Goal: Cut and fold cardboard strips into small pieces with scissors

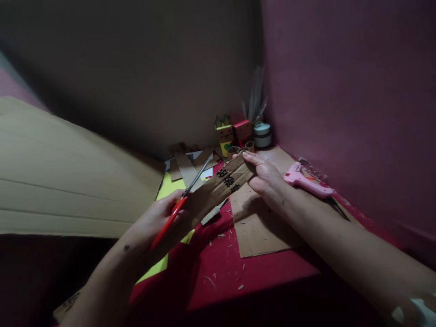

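Two hands share one cardboard strip, with scissors at its near end and a grip at its far end.
Nearest, the left hand point(158, 219) is closed around the red handles of the scissors point(185, 195), whose blades point away along the strip's left edge. The printed cardboard strip point(218, 186) is held above the red tabletop point(218, 268), its long axis running from near left to far right. The right hand point(267, 179) pinches the far end. A pink glue gun point(304, 180) lies just right of that hand, and small decorated boxes point(225, 135) stand in the far corner.
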`<state>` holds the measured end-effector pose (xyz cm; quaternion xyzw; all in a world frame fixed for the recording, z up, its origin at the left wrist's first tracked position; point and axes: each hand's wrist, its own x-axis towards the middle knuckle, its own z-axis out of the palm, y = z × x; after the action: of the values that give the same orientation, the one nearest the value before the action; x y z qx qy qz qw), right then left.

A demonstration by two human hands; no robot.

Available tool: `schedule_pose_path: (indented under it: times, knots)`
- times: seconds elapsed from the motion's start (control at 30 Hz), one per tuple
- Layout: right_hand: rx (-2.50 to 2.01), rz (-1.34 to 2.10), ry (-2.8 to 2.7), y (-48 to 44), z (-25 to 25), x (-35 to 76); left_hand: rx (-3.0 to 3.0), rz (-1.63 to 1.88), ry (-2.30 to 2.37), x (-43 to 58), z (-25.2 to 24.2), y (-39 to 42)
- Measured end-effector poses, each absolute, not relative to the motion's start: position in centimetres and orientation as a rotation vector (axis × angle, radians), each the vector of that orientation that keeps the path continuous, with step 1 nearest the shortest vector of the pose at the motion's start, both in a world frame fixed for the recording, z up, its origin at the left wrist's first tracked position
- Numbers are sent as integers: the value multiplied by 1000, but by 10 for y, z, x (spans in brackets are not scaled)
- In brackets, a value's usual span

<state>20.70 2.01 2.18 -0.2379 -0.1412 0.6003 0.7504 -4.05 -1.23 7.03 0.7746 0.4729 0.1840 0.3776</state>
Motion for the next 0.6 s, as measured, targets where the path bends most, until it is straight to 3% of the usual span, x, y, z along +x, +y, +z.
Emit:
schedule_pose_path:
  times: [0.43, 0.6]
  knots:
    - [-433, 1414, -312, 17, 19, 201, 1883, 544, 1264, -49, 71, -14]
    - [-515, 1661, -447, 6, 15, 190, 1929, 635, 1284, -48, 79, -2]
